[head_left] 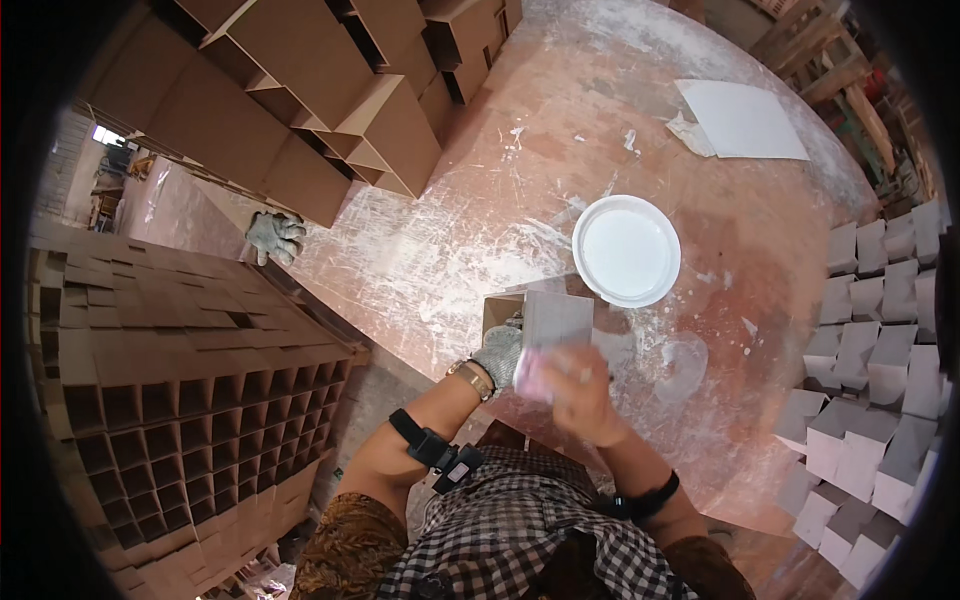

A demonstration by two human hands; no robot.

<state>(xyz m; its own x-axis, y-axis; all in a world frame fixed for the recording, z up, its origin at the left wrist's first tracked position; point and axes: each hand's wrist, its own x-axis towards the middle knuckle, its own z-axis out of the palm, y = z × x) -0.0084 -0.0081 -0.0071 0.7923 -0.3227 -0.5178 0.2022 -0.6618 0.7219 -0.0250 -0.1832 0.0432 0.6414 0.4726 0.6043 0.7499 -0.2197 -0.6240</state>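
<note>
Just ahead of my body is a small cardboard box (pixel 560 318) with a grey coated face and a brown open side. My left hand (pixel 498 352), in a grey knit glove, grips it at the left, fingers partly hidden by the box. My right hand (pixel 585 392) is bare and blurred by motion. It is closed round a pink pad (pixel 534 376), sponge or cloth I cannot tell, at the near end of the grey face. Beyond the box to the right sits a round white tub (pixel 626 250) with white contents.
Brown cardboard boxes (pixel 390 140) stand at the far left of the stained table (pixel 470 240). A spare glove (pixel 274 237) lies at its left edge. Stacked open boxes (pixel 190 420) rise at left, grey-coated boxes (pixel 870 350) at right. A white sheet (pixel 745 120) lies far right.
</note>
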